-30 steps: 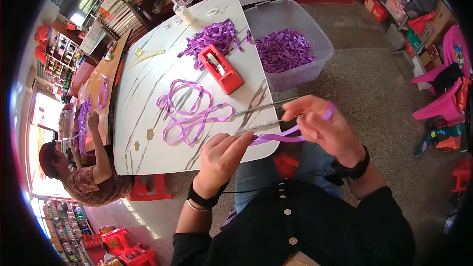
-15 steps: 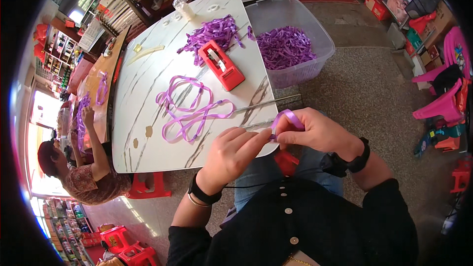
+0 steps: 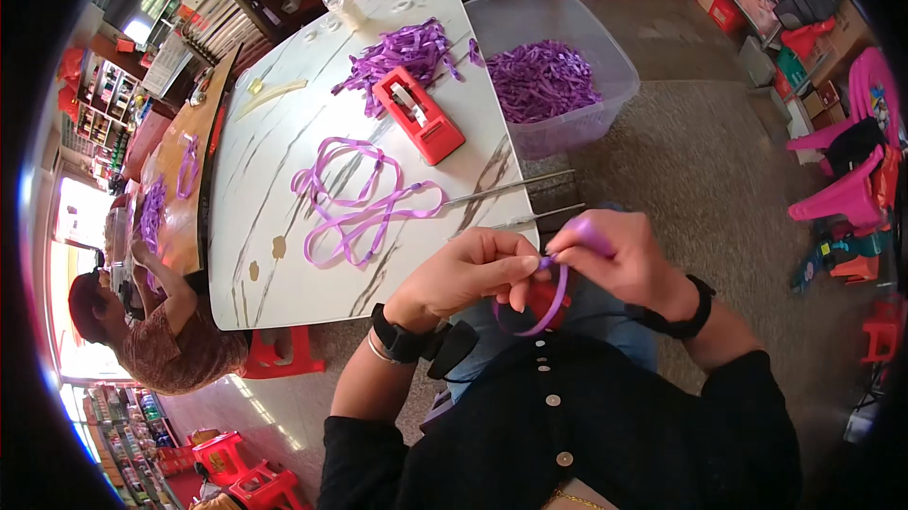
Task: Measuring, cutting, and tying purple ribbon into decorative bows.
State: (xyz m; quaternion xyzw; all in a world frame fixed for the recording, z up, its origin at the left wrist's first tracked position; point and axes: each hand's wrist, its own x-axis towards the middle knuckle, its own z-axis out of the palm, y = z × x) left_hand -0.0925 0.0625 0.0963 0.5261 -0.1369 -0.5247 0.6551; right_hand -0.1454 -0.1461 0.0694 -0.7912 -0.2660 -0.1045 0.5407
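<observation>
Just off the table's near right corner, my left hand and my right hand are close together, both closed on one narrow purple ribbon. My left thumb and fingers pinch it at a small darker purple piece. A loop of the ribbon hangs below the fingertips, over my lap. More of it lies blurred across my right fingers. On the white marbled table, left of my hands, lie looped lilac ribbons with small darker purple joints. Two thin metal rods stick out past the table's right edge.
A red tape dispenser stands beside a heap of purple strips. Against the table's right side is a clear plastic tub holding many more. At left, another person works with purple ribbons at a wooden table.
My hands have drawn nearer to me, off the table's corner. A ribbon loop now hangs below them. My right hand has turned and is smeared by motion; the view has shifted slightly.
</observation>
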